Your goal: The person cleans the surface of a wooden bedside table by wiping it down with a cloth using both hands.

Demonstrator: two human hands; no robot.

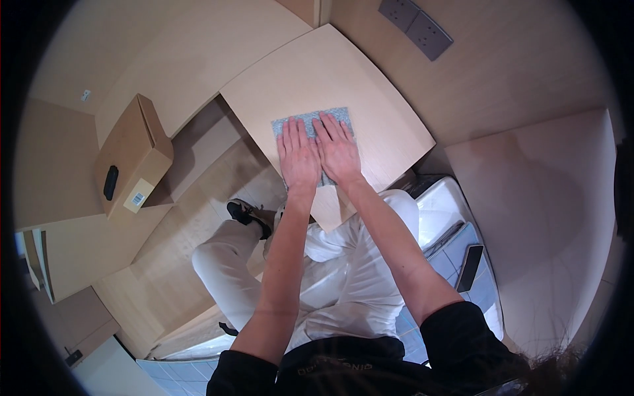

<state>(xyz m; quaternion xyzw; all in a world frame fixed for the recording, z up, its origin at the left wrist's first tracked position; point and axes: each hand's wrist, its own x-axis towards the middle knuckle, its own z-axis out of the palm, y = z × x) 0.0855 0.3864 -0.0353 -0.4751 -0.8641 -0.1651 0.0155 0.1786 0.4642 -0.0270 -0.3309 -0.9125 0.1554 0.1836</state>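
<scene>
A grey-blue cloth (pixel 335 113) lies spread out on a pale wooden tabletop (pixel 310 72). Both my hands rest flat on it, side by side, with fingers pointing away from me. My left hand (pixel 298 158) covers the cloth's left part, and my right hand (pixel 337 150) covers its right part. The fingers of each are stretched out and nothing is gripped. Most of the cloth's middle is hidden under the palms; its far edge and corners show.
A cardboard box (pixel 135 155) with a black object (pixel 111 183) on it stands at the left. Sockets (pixel 416 28) sit on the wall at the far right. A phone (pixel 469 267) lies on the blue bedding (pixel 456 245) by my right arm. Below is the wooden floor (pixel 205 188).
</scene>
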